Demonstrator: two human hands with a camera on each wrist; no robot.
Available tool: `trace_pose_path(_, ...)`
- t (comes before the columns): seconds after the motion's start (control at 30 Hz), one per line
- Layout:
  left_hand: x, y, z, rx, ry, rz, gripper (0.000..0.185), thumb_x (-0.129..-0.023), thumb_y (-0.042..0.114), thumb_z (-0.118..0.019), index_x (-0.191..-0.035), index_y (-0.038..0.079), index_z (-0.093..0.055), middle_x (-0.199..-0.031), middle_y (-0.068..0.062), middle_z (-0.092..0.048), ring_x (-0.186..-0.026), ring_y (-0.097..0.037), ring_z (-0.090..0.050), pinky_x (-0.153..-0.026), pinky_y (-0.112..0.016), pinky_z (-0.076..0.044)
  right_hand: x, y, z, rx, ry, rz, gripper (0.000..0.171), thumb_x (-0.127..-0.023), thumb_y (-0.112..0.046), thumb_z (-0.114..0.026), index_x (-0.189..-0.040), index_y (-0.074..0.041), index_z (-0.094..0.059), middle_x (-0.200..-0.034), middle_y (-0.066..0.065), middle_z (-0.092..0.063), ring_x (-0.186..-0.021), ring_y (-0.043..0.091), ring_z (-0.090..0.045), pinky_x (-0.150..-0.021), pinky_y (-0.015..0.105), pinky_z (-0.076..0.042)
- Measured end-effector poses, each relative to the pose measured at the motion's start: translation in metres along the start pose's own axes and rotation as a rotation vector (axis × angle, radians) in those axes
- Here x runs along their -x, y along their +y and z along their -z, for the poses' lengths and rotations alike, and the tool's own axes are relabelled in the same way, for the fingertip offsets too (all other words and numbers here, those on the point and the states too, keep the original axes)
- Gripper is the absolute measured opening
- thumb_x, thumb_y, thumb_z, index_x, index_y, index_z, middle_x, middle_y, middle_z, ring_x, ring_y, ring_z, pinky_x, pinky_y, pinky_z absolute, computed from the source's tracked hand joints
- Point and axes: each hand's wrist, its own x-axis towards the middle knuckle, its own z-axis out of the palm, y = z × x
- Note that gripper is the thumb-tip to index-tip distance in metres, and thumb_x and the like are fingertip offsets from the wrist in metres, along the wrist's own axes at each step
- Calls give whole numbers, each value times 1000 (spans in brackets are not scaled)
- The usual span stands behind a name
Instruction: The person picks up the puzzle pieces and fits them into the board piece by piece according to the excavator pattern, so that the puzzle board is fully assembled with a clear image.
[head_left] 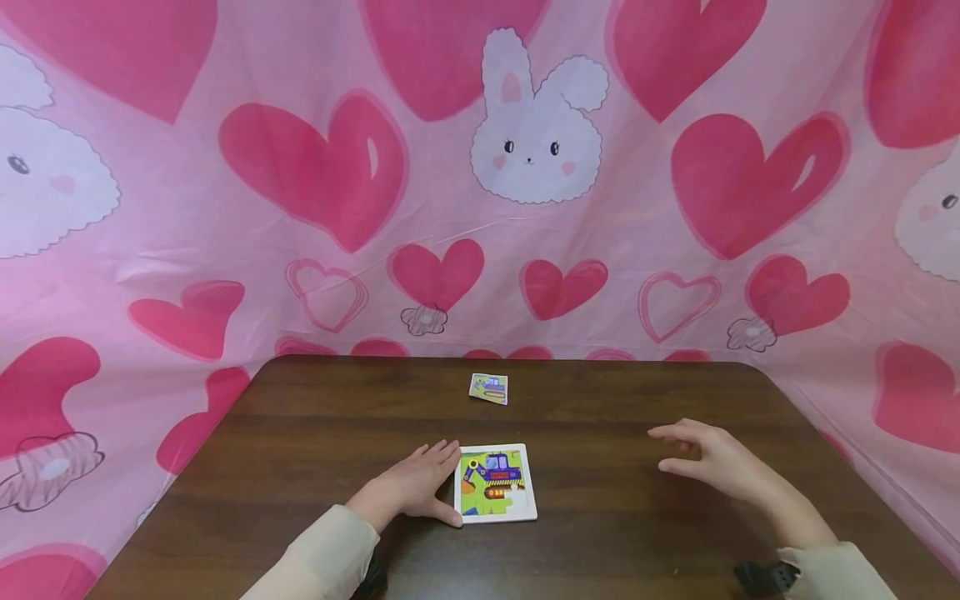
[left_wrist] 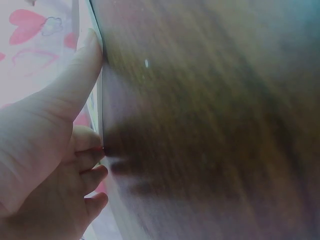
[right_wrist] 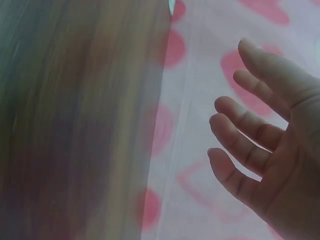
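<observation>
A square jigsaw puzzle [head_left: 491,479] in a white frame lies flat on the wooden table, its picture a blue and purple excavator on green. Bare white shows at the picture's lower right. Along the puzzle's left edge rests my left hand [head_left: 420,485], thumb at the near corner and fingers at the far one, all fairly straight. In the left wrist view the thumb [left_wrist: 82,70] lies against the thin edge. My right hand [head_left: 712,462] is well to the right of the puzzle, fingers loosely bent, holding nothing; the right wrist view shows its spread fingers [right_wrist: 245,135].
Farther back on the table [head_left: 315,433] lies a small card [head_left: 489,389] with a similar excavator picture. A pink curtain [head_left: 540,250] with hearts and rabbits hangs behind the table and along both sides.
</observation>
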Motion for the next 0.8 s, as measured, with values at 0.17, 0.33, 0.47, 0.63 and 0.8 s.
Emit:
trace_pose_path(0.17,0,-1,0,9,-4,5,96,-69,58,-69,-141,2,-35,-147,-11,-28,-136,-27,-21,-108,-43,-17,23,18,16,33,6,-117,38,-74,-23,-77,-108,-11,-65,-91,-8,-59,-78,10,-52,-60,26,-44)
trace_pose_path(0.33,0,-1,1,16,-4,5,96,-69,58,-69,-140,2,-35,-147,-12,-28,-136,-27,-20,-108,-43,-17,45,36,23,84,15,-220,41,-72,-23,-79,-107,-5,-65,-95,8,-64,-80,6,-54,-62,25,-46)
trace_pose_path(0.47,-1,-2,0,19,-7,3,96,-69,58,-69,-140,2,-35,-147,-12,-28,-136,-27,-21,-108,-43,-17,65,52,26,115,21,-217,39,-70,-19,-80,-102,-2,-64,-90,9,-64,-76,-1,-50,-60,24,-44)
trace_pose_path(0.63,0,-2,0,18,-3,1,96,-70,58,-69,-141,2,-35,-147,-12,-28,-136,-27,-20,-108,-43,-17,91,73,34,45,-59,-228,31,-74,-12,-76,-100,-1,-63,-92,8,-65,-80,-6,-52,-61,21,-46)
trace_pose_path(0.8,-1,-2,0,9,3,-3,96,-70,58,-69,-140,1,-35,-147,-12,-28,-135,-27,-21,-108,-43,-17,114,92,41,-119,-169,-199,22,-79,-1,-68,-100,-4,-61,-96,-21,-57,-81,-8,-49,-59,18,-43)
